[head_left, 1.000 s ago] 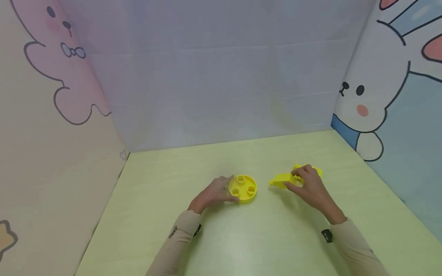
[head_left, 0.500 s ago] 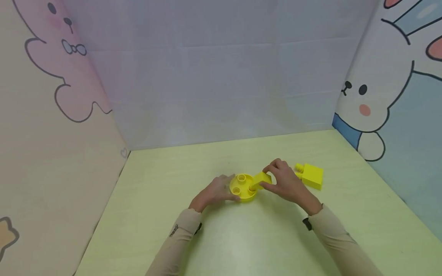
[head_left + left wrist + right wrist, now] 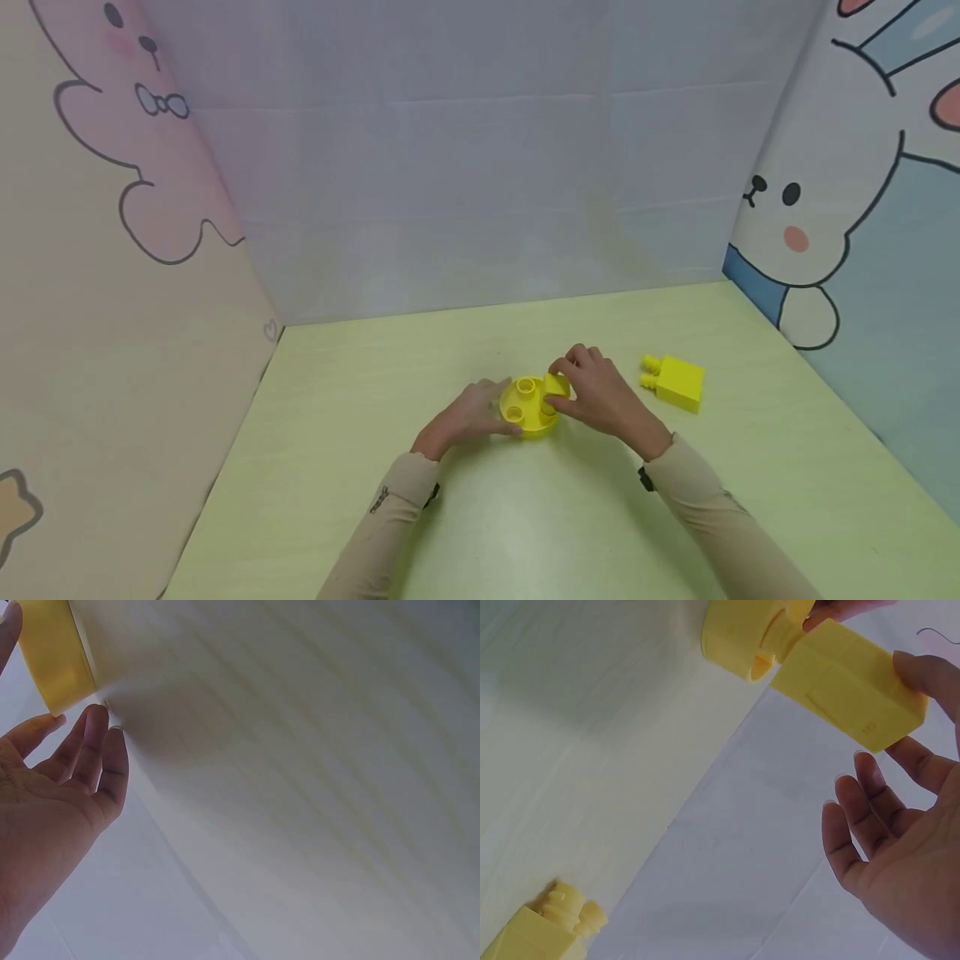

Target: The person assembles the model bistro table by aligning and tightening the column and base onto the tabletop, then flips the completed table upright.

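The right hand [image 3: 603, 397] has moved in closer to the left hand [image 3: 474, 411], and the yellow block [image 3: 556, 386] it brought along is standing up straighter than a moment ago. The block's thin end now points down inside the round dish [image 3: 534, 434], so it looks like the block is being fitted onto the dish. I can't tell if it has gone all the way in.

The left hand grips the dish by its side, with the thumb on the near edge. The right hand pinches the top of the block between thumb and finger. The dish sits between the two hands, with two little cups [image 3: 525, 386] showing near the left fingers.

Past the right hand, off to its right, a second block [image 3: 679, 383] lies flat, its two pegs facing the hands. It's not touched.

Under the hands is a pale yellow-green counter [image 3: 525, 517]. Behind it hangs a plain, light sheet [image 3: 480, 183]. A big bunny picture [image 3: 817, 192] is on the right-hand wall, and a pink animal picture [image 3: 123, 108] is on the left.
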Demonstrator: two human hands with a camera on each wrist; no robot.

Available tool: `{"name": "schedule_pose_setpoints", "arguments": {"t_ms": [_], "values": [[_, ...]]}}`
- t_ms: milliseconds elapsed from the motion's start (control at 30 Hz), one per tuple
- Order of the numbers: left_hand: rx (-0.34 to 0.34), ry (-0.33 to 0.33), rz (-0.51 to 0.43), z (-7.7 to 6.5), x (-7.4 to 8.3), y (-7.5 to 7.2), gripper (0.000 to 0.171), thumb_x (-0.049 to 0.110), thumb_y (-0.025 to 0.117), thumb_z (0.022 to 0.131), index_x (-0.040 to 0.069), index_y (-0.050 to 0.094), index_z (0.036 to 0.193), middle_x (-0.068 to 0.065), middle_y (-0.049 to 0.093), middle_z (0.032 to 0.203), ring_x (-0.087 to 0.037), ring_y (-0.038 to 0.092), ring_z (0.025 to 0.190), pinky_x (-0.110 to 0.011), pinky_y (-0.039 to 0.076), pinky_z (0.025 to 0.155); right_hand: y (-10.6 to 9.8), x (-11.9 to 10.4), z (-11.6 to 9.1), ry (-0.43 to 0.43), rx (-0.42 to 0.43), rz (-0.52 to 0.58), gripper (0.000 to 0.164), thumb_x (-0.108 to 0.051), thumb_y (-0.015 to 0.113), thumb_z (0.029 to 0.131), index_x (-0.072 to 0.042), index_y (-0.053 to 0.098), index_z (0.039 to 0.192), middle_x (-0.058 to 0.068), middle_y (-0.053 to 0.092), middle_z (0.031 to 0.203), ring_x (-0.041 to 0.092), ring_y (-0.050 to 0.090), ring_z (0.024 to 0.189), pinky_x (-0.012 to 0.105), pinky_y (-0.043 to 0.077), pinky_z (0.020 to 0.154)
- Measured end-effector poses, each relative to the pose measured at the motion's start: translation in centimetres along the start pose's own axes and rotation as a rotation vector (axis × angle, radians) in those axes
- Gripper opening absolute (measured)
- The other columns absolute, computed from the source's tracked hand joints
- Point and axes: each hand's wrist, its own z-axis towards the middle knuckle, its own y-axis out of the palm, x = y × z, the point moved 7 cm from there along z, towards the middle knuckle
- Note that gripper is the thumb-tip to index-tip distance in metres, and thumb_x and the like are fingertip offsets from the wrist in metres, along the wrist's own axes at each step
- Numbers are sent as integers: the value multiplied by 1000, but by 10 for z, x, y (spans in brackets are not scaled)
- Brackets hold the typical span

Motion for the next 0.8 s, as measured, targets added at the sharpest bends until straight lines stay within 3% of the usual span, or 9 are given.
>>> {"name": "schedule_pose_setpoints", "arguments": {"t_ms": [333,567,700,800], "values": [[9,15,7,1,0,-1,95,44,85,85,5,40,159,-18,53,144,-27,53,121,-45,44,103,7,-8,-2,32,11,-69,45,-43,82,87,-6,70,108,11,55,104,33,50,98,51,45,79],[4,-2,3,1,-2,0,96,46,84,86,7,38,160,-19,51,147,-29,51,127,-48,42,108,-2,-8,-11,42,60,-80,37,-39,83,85,-7,67,96,10,55,101,34,50,96,51,43,79],[6,9,11,1,-2,-1,95,46,84,86,7,38,160,-19,51,146,-29,52,125,-47,43,107,0,-11,-9,41,77,-96,45,-45,85,84,-8,60,86,8,51,94,33,47,92,51,41,78],[11,26,14,0,-1,-2,95,45,84,86,5,38,159,-20,52,145,-30,52,125,-48,44,105,2,-10,-8,62,73,-97,50,-53,82,85,-7,62,92,9,53,96,34,48,94,53,41,81]]}}
